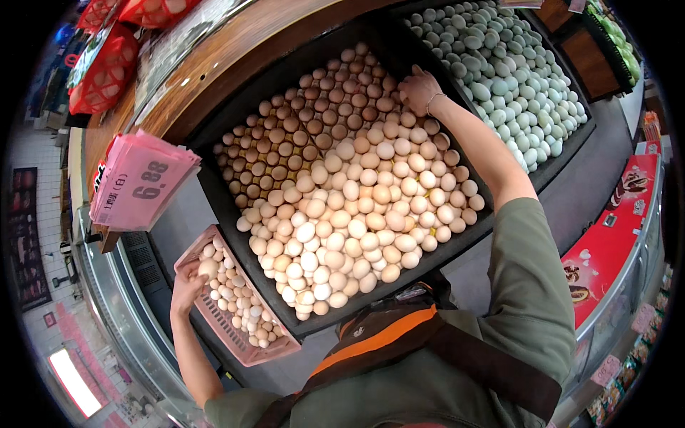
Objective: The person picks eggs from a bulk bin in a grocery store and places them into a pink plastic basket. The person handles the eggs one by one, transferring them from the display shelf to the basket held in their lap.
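My left hand holds a pale brown egg at the upper end of a pink plastic basket. Smaller eggs lie in a heap inside that basket. To its right stands a wide black bin full of brown eggs, loose in the front and set in rows on egg trays at the back. My right hand reaches to the far right corner of this bin, with its fingers at the eggs by the black side wall. Whether those fingers grip an egg is hidden.
A second black bin with pale green-blue eggs adjoins on the right. Pink price cards hang at the left over the counter. Red mesh bags of eggs sit on the wooden shelf. A red-topped display case curves along the right.
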Available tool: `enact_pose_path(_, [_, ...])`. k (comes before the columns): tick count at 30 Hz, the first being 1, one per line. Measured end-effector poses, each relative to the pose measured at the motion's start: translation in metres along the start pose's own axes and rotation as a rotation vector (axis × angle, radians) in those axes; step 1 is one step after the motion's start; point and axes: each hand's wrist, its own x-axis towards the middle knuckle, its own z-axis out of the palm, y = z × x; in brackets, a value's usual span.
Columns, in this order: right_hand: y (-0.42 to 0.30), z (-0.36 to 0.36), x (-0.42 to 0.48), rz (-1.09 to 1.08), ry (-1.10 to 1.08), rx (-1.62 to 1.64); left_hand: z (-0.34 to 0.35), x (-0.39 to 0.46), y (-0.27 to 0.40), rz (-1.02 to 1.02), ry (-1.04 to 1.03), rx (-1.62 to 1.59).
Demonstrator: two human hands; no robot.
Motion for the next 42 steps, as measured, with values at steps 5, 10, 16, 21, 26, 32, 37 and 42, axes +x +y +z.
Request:
enact_pose_path(5, [0.014,-0.011,-0.003,-0.175,-0.121,-0.038,0.107,0.031,0.126,0.143,-0.185,0.008])
enact_pose_path(10, [0.021,-0.001,-0.006,-0.136,-0.005,0.118,0.235,0.11,0.223,0.261,-0.3,0.036])
enact_pose_path(16, [0.033,-0.001,-0.015,-0.122,0.204,0.411,0.371,0.18,0.314,0.231,-0.255,0.274])
enact_pose_path(21, [0.051,-0.042,-0.069,-0.006,0.448,0.789,0.426,0.223,0.332,0.137,-0.309,0.253])
enact_pose_path(26, [0.065,-0.052,-0.114,0.061,0.56,0.929,0.45,0.241,0.344,0.029,-0.449,0.254])
enact_pose_path(32, [0.066,-0.056,-0.157,0.139,0.55,1.044,0.448,0.246,0.344,0.098,-0.386,0.495])
enact_pose_path(37, [0.059,-0.062,-0.183,0.19,0.545,1.075,0.442,0.23,0.35,0.115,-0.312,0.508])
enact_pose_path(42, [0.05,-0.063,-0.204,0.254,0.511,1.157,0.421,0.237,0.334,0.456,-0.466,0.644])
